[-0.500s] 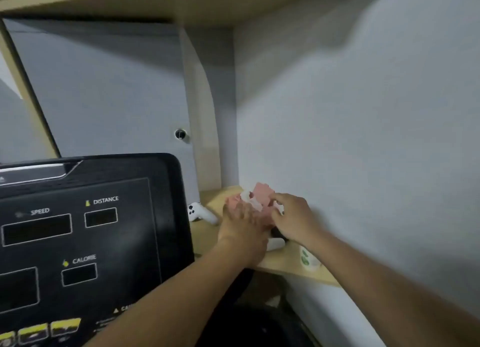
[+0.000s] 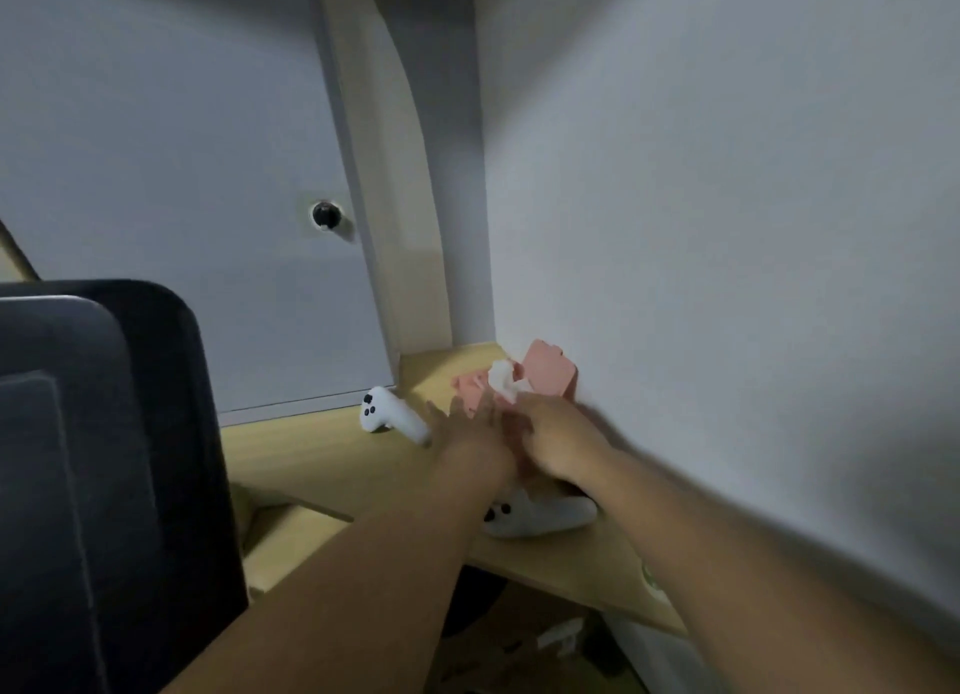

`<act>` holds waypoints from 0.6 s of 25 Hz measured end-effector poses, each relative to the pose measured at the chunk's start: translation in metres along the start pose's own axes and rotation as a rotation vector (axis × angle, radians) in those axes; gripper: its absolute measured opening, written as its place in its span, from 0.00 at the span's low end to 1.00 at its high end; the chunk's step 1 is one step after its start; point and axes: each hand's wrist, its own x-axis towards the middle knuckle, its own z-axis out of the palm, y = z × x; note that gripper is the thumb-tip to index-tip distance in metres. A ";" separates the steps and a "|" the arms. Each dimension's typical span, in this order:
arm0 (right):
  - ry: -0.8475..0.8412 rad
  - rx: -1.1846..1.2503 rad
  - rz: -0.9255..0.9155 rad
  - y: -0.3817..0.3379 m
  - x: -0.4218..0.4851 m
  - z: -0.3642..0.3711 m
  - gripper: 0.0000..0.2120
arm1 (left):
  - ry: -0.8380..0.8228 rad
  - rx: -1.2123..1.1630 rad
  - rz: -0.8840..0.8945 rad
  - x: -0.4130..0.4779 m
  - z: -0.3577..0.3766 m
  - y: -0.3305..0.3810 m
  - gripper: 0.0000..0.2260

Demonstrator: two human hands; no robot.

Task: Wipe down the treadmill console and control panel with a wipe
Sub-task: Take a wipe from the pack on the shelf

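I see my right hand (image 2: 558,436) pinching the white wipe (image 2: 505,379) at the pink packet (image 2: 550,376) in the desk's (image 2: 322,459) far right corner, with my left hand (image 2: 467,433) pressing the packet, fingers straight.

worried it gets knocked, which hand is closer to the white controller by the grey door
Left. The left hand lies just right of the controller, close to its handle. The right hand is farther right, beyond the left hand, by the pink pack.

We note a shelf (image 2: 332,464) of pale, smooth, matt wood; a controller (image 2: 387,417) of smooth white plastic; a treadmill console (image 2: 156,433) of dull-sheened black plastic; a wipe (image 2: 505,379) of crumpled white sheet.
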 end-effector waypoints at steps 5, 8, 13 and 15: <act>0.253 -0.014 0.025 -0.001 0.009 -0.007 0.15 | 0.056 0.050 0.031 -0.009 -0.007 0.002 0.32; 0.405 0.226 0.129 -0.012 0.001 -0.044 0.08 | 0.157 -0.255 -0.093 -0.013 -0.022 0.006 0.37; 0.424 0.707 -0.032 -0.055 -0.028 -0.119 0.04 | 0.400 -0.845 0.128 -0.064 -0.089 0.001 0.31; 0.337 0.687 -0.179 -0.079 -0.057 -0.151 0.07 | 0.370 -1.043 0.362 -0.106 -0.122 -0.005 0.20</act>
